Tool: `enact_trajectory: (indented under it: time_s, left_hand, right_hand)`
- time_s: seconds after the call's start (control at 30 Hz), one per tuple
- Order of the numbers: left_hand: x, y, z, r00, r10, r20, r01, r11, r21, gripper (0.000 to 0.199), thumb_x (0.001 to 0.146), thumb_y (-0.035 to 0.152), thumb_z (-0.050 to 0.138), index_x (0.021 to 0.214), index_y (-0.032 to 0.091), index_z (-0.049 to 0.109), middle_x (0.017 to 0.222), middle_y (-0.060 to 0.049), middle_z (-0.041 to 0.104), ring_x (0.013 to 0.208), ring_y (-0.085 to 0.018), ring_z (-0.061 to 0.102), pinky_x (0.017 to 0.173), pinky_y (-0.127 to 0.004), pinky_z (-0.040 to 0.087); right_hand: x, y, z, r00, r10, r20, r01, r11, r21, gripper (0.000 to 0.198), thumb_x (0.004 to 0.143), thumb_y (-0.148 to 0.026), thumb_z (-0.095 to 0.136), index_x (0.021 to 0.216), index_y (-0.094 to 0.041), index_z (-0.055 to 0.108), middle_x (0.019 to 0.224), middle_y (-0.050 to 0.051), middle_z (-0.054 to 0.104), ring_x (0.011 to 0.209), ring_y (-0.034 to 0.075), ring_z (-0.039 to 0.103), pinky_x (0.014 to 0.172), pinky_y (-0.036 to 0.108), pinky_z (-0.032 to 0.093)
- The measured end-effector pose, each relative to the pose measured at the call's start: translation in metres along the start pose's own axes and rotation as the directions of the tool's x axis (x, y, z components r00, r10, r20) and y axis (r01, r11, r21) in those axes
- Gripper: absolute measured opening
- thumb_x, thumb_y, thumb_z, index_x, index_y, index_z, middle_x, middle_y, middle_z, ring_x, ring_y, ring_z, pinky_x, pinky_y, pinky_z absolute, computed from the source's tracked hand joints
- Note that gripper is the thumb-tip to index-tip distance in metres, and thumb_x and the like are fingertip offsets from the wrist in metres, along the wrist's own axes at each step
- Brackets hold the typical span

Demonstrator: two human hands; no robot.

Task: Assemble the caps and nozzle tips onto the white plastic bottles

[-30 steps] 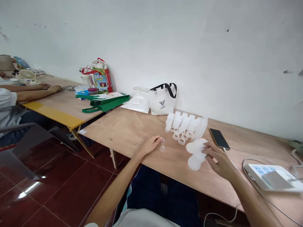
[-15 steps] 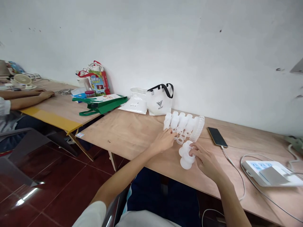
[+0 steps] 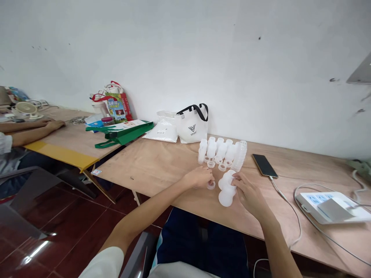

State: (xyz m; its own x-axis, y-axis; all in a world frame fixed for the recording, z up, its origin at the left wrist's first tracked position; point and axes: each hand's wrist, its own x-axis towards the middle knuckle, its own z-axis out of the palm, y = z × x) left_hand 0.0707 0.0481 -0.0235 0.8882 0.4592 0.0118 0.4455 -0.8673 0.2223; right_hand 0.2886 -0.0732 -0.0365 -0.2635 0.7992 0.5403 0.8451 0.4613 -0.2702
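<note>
My left hand (image 3: 200, 177) is over the table with its fingers pinched on a translucent plastic ring (image 3: 211, 185). To its right, my right hand (image 3: 247, 190) grips a white translucent plastic piece with bulging, rounded sides (image 3: 227, 193), at the near part of the table; whether it is one bottle or several joined is hard to make out. Behind the hands stands a row of similar white bottle-like pieces (image 3: 211, 147), with a clear ribbed plastic tube (image 3: 239, 156) leaning at its right end. Several loose rings (image 3: 222, 167) lie in front of that row.
A phone (image 3: 264, 165) on a cable and a white device (image 3: 333, 208) lie to the right. At the back are a white bag (image 3: 191, 125) and a plastic packet (image 3: 162, 131). A green bag (image 3: 124, 133) and another person's hands (image 3: 53, 125) are at the left table.
My left hand has drawn back toward me from the group of rings, bringing one ring along. My right hand still grips the white piece, now turned slightly. The view has shifted a little.
</note>
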Motion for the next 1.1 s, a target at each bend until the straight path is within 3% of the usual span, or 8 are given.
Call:
enact_trajectory:
  time_s: [0.2, 0.43, 0.53, 0.63, 0.7, 0.8, 0.97, 1.1]
  left_hand:
    - [-0.012, -0.010, -0.008, 0.991, 0.085, 0.103, -0.083, 0.996, -0.019, 0.027, 0.074, 0.001, 0.061, 0.077, 0.025, 0.073, 0.091, -0.002, 0.066, 0.089, -0.021, 0.059, 0.080, -0.032, 0.042]
    - [-0.028, -0.001, -0.018, 1.000, 0.024, 0.013, -0.023, 0.994, -0.107, 0.023, 0.080, 0.006, 0.056, 0.080, 0.024, 0.070, 0.099, -0.002, 0.066, 0.088, -0.021, 0.060, 0.076, -0.033, 0.042]
    - [-0.037, 0.013, -0.021, 0.995, -0.017, -0.098, 0.006, 0.994, -0.111, 0.020, 0.083, 0.011, 0.057, 0.091, 0.024, 0.069, 0.107, -0.004, 0.065, 0.091, -0.022, 0.059, 0.080, -0.034, 0.042]
    - [-0.042, 0.031, -0.016, 0.989, -0.056, -0.134, 0.032, 0.984, -0.174, 0.011, 0.089, 0.033, 0.064, 0.093, 0.024, 0.067, 0.105, -0.004, 0.066, 0.093, -0.023, 0.060, 0.085, -0.036, 0.043]
    - [-0.040, 0.043, -0.008, 0.981, -0.126, -0.148, 0.099, 0.979, -0.176, 0.029, 0.090, 0.051, 0.064, 0.084, 0.022, 0.065, 0.096, -0.005, 0.066, 0.094, -0.025, 0.061, 0.085, -0.038, 0.043]
    - [-0.035, 0.055, 0.009, 0.950, -0.242, -0.198, 0.219, 0.966, -0.134, 0.043, 0.094, 0.059, 0.058, 0.076, 0.019, 0.060, 0.089, -0.008, 0.067, 0.097, -0.029, 0.063, 0.088, -0.042, 0.042]
    - [-0.029, 0.066, 0.023, 0.886, -0.361, -0.292, 0.326, 0.931, -0.163, 0.055, 0.085, 0.072, 0.062, 0.098, 0.018, 0.062, 0.105, -0.013, 0.070, 0.106, -0.035, 0.061, 0.096, -0.048, 0.040]
    - [-0.024, 0.073, 0.020, 0.883, -0.393, -0.258, 0.342, 0.914, -0.219, 0.057, 0.088, 0.066, 0.060, 0.115, 0.016, 0.060, 0.112, -0.015, 0.070, 0.110, -0.036, 0.062, 0.093, -0.045, 0.042]
  right_hand:
    - [0.017, -0.006, 0.008, 0.999, -0.031, 0.038, 0.033, 0.997, -0.066, 0.033, 0.080, 0.002, 0.040, 0.092, -0.023, 0.058, 0.111, 0.009, 0.062, 0.086, 0.019, 0.065, 0.066, 0.027, 0.051]
    - [0.032, -0.009, 0.012, 0.998, -0.009, 0.063, 0.024, 0.972, -0.233, 0.037, 0.074, 0.005, 0.042, 0.092, -0.023, 0.057, 0.109, 0.008, 0.062, 0.081, 0.019, 0.064, 0.054, 0.024, 0.043]
    - [0.031, -0.008, 0.016, 1.000, -0.003, 0.015, 0.006, 0.981, -0.196, 0.038, 0.075, 0.005, 0.042, 0.095, -0.025, 0.055, 0.109, 0.008, 0.062, 0.089, 0.021, 0.065, 0.057, 0.025, 0.047]
    - [0.029, -0.008, 0.019, 1.000, 0.005, -0.026, -0.008, 0.992, -0.126, 0.036, 0.078, 0.003, 0.042, 0.097, -0.026, 0.053, 0.108, 0.008, 0.061, 0.094, 0.022, 0.064, 0.064, 0.028, 0.052]
    - [0.028, -0.009, 0.019, 1.000, 0.024, -0.018, -0.025, 0.998, -0.066, 0.037, 0.076, 0.003, 0.041, 0.098, -0.026, 0.051, 0.105, 0.006, 0.060, 0.090, 0.022, 0.064, 0.065, 0.029, 0.052]
    - [0.029, -0.009, 0.017, 0.998, 0.059, 0.023, -0.059, 0.998, 0.012, 0.042, 0.073, 0.004, 0.040, 0.102, -0.026, 0.049, 0.101, 0.005, 0.059, 0.081, 0.020, 0.063, 0.063, 0.029, 0.051]
    - [0.030, -0.009, 0.017, 0.997, 0.081, 0.010, -0.082, 0.989, 0.124, 0.034, 0.089, -0.004, 0.038, 0.113, -0.026, 0.049, 0.107, 0.007, 0.061, 0.090, 0.023, 0.065, 0.078, 0.036, 0.055]
    - [0.028, -0.011, 0.019, 0.995, 0.098, 0.008, -0.098, 0.983, 0.156, 0.041, 0.088, -0.005, 0.039, 0.121, -0.026, 0.050, 0.115, 0.008, 0.061, 0.097, 0.024, 0.065, 0.083, 0.038, 0.055]
